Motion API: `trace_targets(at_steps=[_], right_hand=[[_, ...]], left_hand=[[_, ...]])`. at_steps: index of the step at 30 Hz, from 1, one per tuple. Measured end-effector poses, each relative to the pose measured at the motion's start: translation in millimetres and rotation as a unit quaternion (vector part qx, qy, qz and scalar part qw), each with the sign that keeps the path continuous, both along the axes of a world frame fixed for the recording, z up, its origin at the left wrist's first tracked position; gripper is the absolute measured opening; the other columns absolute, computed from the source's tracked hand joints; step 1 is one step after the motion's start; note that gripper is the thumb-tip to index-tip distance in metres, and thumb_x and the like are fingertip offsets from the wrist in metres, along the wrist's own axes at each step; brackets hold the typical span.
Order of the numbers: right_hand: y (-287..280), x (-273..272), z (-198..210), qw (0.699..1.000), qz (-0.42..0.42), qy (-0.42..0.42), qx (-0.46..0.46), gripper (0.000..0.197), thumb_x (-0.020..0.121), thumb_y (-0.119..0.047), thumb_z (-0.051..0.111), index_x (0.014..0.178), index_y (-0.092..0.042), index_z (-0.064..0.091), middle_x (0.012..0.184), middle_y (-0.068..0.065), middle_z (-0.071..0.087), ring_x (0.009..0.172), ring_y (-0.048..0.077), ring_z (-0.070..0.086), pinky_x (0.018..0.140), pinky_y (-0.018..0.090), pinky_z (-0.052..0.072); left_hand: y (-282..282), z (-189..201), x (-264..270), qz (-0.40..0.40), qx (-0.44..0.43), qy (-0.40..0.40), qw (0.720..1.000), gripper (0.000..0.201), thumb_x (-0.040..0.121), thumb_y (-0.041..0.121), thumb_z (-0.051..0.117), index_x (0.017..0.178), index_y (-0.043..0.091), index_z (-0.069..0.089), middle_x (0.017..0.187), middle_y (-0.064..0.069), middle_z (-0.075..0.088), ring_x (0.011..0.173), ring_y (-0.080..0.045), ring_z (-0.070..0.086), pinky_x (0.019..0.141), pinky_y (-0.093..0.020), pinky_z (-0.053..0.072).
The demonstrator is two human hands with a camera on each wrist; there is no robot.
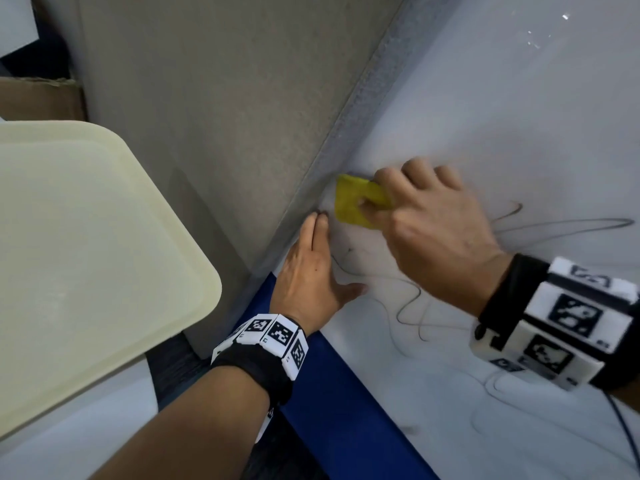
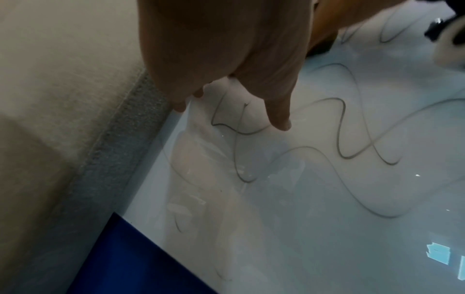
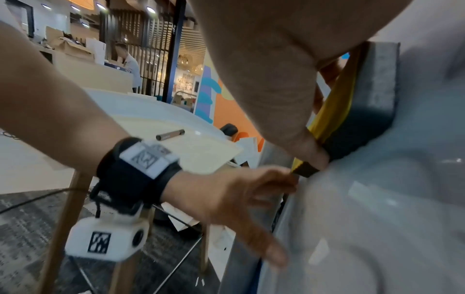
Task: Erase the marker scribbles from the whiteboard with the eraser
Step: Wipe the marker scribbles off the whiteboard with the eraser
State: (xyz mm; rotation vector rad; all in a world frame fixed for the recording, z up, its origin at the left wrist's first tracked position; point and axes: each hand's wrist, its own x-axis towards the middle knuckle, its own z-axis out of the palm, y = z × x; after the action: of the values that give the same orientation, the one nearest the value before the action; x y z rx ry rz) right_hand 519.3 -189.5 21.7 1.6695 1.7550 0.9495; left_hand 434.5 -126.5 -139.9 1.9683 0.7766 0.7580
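My right hand (image 1: 426,230) grips a yellow eraser (image 1: 356,199) with a grey felt pad (image 3: 372,103) and presses it against the whiteboard (image 1: 519,116) close to its left edge. Thin dark marker scribbles (image 1: 408,306) loop across the board below and right of the eraser, also seen as scribbles (image 2: 339,143) in the left wrist view. My left hand (image 1: 311,271) lies flat with straight fingers against the board's left edge, just below the eraser. In the right wrist view the left hand (image 3: 239,201) sits under the eraser (image 3: 334,111).
A cream table top (image 1: 86,254) stands at the left, with a dark marker (image 3: 170,134) lying on it. A beige wall (image 1: 214,98) adjoins the board's grey frame (image 1: 353,126). A blue panel (image 1: 332,393) runs below the board's corner.
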Motion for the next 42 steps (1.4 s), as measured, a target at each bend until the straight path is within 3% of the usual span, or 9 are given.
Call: trace_targets(at_steps=[5,9,13,18,22,26,32,37,42], right_hand=[[-16,-8,-57,0.989,-0.059,0.033,-0.129,0.043,0.083,-0.027,0.066,0.126,-0.026,0.065,0.118,0.002,0.045,0.1,0.024,0.033,0.076,0.038,0.027],[-4,-3,-32,0.992,-0.033,0.023,-0.119,0.026,0.084,-0.025,0.066,0.109,-0.025,0.07,0.115,0.002,0.05,0.1,0.024,0.039,0.076,0.038,0.031],[7,-6,-25,0.997,-0.035,0.019,-0.063,0.031,0.086,-0.022,0.054,0.113,-0.026,0.068,0.115,0.002,0.047,0.102,0.025,0.038,0.077,0.038,0.032],[-16,-11,-68,0.98,-0.066,0.046,-0.182,0.037,0.083,-0.028,0.072,0.119,-0.024,0.067,0.115,0.002,0.047,0.099,0.024,0.033,0.077,0.037,0.031],[-3,-6,-49,0.984,-0.041,0.043,-0.168,0.033,0.084,-0.026,0.07,0.117,-0.024,0.066,0.115,0.003,0.052,0.099,0.023,0.041,0.077,0.037,0.034],[8,-6,-44,0.994,-0.016,0.029,-0.106,0.017,0.079,-0.021,0.069,0.095,-0.017,0.07,0.105,0.005,0.054,0.095,0.027,0.045,0.074,0.04,0.035],[-4,-13,-78,0.977,-0.048,0.018,-0.206,0.028,0.084,-0.03,0.071,0.11,-0.022,0.068,0.112,0.001,0.052,0.099,0.024,0.036,0.075,0.036,0.024],[12,-9,-48,0.988,-0.015,0.018,-0.151,0.025,0.087,-0.024,0.053,0.108,-0.025,0.068,0.113,0.001,0.053,0.101,0.024,0.042,0.077,0.037,0.03],[-23,-8,-74,0.971,-0.046,0.021,-0.235,0.02,0.085,-0.026,0.068,0.105,-0.023,0.07,0.107,0.001,0.053,0.095,0.024,0.039,0.073,0.037,0.027]], left_hand=[[3,-8,-7,-0.012,-0.026,0.03,0.999,0.123,0.07,0.045,0.084,0.155,0.024,-0.002,0.163,0.004,0.006,0.145,-0.024,0.029,0.11,-0.048,0.04],[4,-12,-10,-0.022,-0.043,0.032,0.998,0.126,0.069,0.047,0.084,0.155,0.025,-0.006,0.164,0.006,0.003,0.147,-0.022,0.025,0.112,-0.049,0.037],[4,-12,-10,-0.024,-0.057,0.023,0.998,0.125,0.07,0.046,0.084,0.156,0.024,-0.004,0.163,0.007,0.005,0.145,-0.022,0.028,0.111,-0.048,0.037],[2,-14,-12,-0.041,-0.05,0.038,0.997,0.124,0.073,0.045,0.082,0.155,0.025,-0.009,0.165,0.002,0.002,0.147,-0.022,0.026,0.113,-0.047,0.036],[0,-17,-12,-0.044,-0.059,0.04,0.997,0.127,0.071,0.045,0.084,0.155,0.026,-0.01,0.164,0.003,0.004,0.145,-0.024,0.029,0.112,-0.048,0.038],[0,-22,-7,-0.022,-0.085,0.024,0.996,0.13,0.068,0.044,0.086,0.154,0.028,-0.011,0.163,0.006,0.008,0.144,-0.023,0.031,0.11,-0.047,0.04],[-11,-35,-13,-0.037,-0.112,0.04,0.992,0.128,0.072,0.042,0.084,0.154,0.026,-0.012,0.164,0.002,0.005,0.146,-0.024,0.027,0.113,-0.044,0.035],[-10,-35,-16,-0.032,-0.11,0.038,0.993,0.132,0.067,0.043,0.086,0.154,0.03,-0.013,0.163,-0.001,0.014,0.143,-0.024,0.033,0.112,-0.048,0.038],[-9,-25,-20,-0.05,-0.079,0.057,0.994,0.128,0.073,0.039,0.084,0.154,0.02,-0.014,0.165,-0.004,0.003,0.146,-0.025,0.026,0.114,-0.041,0.03]])
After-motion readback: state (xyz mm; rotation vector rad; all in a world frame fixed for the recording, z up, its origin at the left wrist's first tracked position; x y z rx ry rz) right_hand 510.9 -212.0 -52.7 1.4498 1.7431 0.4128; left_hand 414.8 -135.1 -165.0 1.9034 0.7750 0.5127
